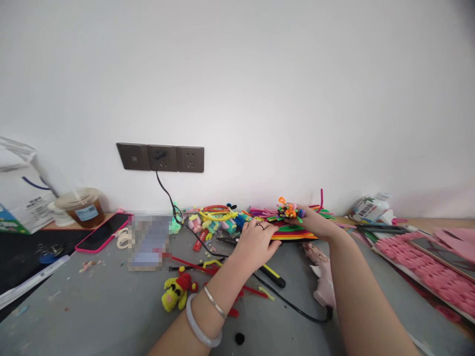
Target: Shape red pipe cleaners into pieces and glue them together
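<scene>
My right hand (315, 222) is wrapped round a bundle of colourful pipe cleaners (289, 212) near the wall; their ends point toward me and its fingers are mostly hidden behind them. Beside it, my left hand (257, 242) lies palm down at the left end of more long pipe cleaners (297, 234), thumb apart, fingertips partly hidden. Below the left hand is a yellow and black utility knife (272, 275). A yellow pipe-cleaner figure with a red hat (176, 291) lies left of my left forearm. Red pipe cleaners (252, 290) pass beneath that forearm.
A black cable (289, 302) runs from the wall socket (162, 158) across the grey table to a pink tool (324, 282). Further left are a pink-edged phone (104, 233) and a lidded cup (85, 210). Pink textured material (419, 262) lies at right.
</scene>
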`<state>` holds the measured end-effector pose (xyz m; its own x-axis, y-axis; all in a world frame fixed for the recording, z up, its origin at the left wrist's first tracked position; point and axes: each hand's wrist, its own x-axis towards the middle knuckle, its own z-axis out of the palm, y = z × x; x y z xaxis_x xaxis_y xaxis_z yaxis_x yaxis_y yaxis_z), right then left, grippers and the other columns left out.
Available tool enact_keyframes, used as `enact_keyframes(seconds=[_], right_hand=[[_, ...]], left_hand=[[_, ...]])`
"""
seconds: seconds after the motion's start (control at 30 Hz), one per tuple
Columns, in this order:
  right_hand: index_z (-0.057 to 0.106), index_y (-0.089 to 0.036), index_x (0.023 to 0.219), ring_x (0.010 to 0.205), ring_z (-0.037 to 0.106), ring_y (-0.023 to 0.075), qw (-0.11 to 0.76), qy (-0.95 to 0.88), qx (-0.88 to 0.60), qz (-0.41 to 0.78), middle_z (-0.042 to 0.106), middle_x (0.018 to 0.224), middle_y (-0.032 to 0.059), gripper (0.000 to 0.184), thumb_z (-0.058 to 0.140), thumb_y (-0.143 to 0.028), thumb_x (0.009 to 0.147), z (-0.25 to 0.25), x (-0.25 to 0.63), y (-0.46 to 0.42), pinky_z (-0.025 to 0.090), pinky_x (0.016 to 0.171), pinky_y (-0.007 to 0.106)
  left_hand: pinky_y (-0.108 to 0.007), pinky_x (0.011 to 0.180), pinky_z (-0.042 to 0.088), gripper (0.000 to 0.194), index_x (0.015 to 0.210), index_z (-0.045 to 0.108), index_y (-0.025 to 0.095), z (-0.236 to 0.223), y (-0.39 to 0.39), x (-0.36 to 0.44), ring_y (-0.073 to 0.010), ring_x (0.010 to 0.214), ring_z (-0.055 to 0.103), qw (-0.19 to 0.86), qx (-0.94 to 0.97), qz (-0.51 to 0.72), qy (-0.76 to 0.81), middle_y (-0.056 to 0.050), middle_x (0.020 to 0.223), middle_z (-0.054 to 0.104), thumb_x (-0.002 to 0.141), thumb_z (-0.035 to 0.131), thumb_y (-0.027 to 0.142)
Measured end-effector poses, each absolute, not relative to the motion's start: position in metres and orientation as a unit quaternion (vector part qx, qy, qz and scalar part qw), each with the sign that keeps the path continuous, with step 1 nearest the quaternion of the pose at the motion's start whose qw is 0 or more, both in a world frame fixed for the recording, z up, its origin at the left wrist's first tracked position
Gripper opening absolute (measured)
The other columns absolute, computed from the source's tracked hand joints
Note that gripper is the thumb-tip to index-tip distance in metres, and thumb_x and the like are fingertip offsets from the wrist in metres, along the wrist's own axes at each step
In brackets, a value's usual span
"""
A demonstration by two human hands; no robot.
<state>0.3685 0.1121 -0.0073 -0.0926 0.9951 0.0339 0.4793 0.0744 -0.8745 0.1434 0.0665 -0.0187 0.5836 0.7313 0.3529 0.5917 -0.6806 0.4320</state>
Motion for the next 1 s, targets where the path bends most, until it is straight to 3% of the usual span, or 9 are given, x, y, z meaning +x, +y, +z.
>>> enact_keyframes(seconds=[0.23,0.43,0.57,0.77,1.0], right_hand=[[0.074,-0.022,0.096,0.101,0.065,0.0332,0.353,-0.65,-0.562,0.37,0.076,0.095,0.0057,0.047,0.082,-0.046,0.056,-0.009,0.367,0.114,0.047,0.098,0.05],[0.074,-0.022,0.097,0.092,0.067,0.0307,0.344,-0.65,-0.562,0.38,0.076,0.089,0.0047,0.047,0.081,-0.046,0.057,-0.006,0.367,0.114,0.049,0.095,0.049],[0.073,-0.023,0.097,0.09,0.067,0.0301,0.352,-0.644,-0.566,0.375,0.076,0.09,0.0047,0.048,0.08,-0.048,0.057,-0.006,0.368,0.114,0.05,0.092,0.048],[0.071,-0.023,0.099,0.092,0.066,0.0296,0.374,-0.651,-0.564,0.346,0.075,0.09,0.0047,0.05,0.078,-0.053,0.059,-0.005,0.37,0.114,0.05,0.092,0.046],[0.072,-0.022,0.096,0.094,0.066,0.0307,0.377,-0.64,-0.569,0.353,0.075,0.091,0.006,0.051,0.08,-0.053,0.056,-0.001,0.368,0.113,0.048,0.095,0.048]], left_hand=[[-0.042,0.093,0.045,0.035,0.101,0.074,0.02,0.004,0.076,0.154,-0.0275,0.101,0.064,0.147,0.868,0.212,0.424,-0.008,0.098,0.075,0.097,0.045,0.038],[-0.045,0.094,0.044,0.014,0.091,0.074,0.015,0.025,0.093,0.179,-0.0292,0.093,0.069,0.135,0.848,0.147,0.491,-0.014,0.095,0.075,0.083,0.063,0.019],[-0.047,0.094,0.041,0.016,0.083,0.075,0.018,0.021,0.093,0.181,-0.0273,0.088,0.069,0.133,0.835,0.154,0.512,-0.011,0.089,0.076,0.079,0.061,0.01],[-0.044,0.095,0.038,0.011,0.089,0.075,0.024,0.005,0.091,0.175,-0.0235,0.09,0.068,0.135,0.819,0.192,0.524,-0.004,0.087,0.076,0.083,0.066,0.028],[-0.049,0.096,0.036,0.009,0.081,0.075,0.019,0.006,0.093,0.18,-0.0282,0.09,0.068,0.133,0.814,0.178,0.536,-0.009,0.082,0.075,0.079,0.067,0.023]])
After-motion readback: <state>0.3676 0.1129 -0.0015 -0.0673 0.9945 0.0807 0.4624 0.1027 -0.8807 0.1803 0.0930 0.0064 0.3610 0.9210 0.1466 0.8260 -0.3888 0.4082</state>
